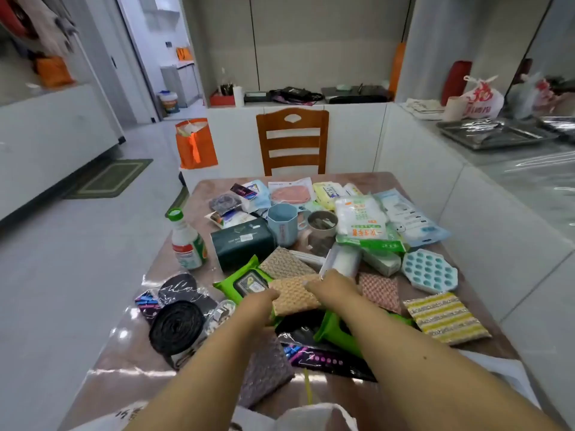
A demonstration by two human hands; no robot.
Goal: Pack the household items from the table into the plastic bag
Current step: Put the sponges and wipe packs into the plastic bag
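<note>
Two bare hands grip a tan woven scouring pad (294, 295) at the table's centre.

Left hand (259, 301) pinches its 9 o'clock edge, right hand (331, 287) its 3 o'clock edge; it looks light, soft and bendable. The white plastic bag (314, 415) waits at 6 o'clock. Package labels are too blurred to read.

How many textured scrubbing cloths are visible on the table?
5: a tan one behind the hands, an orange one between them, pink, yellow-striped at right, purple nearest. Clutter may hide more.
</note>
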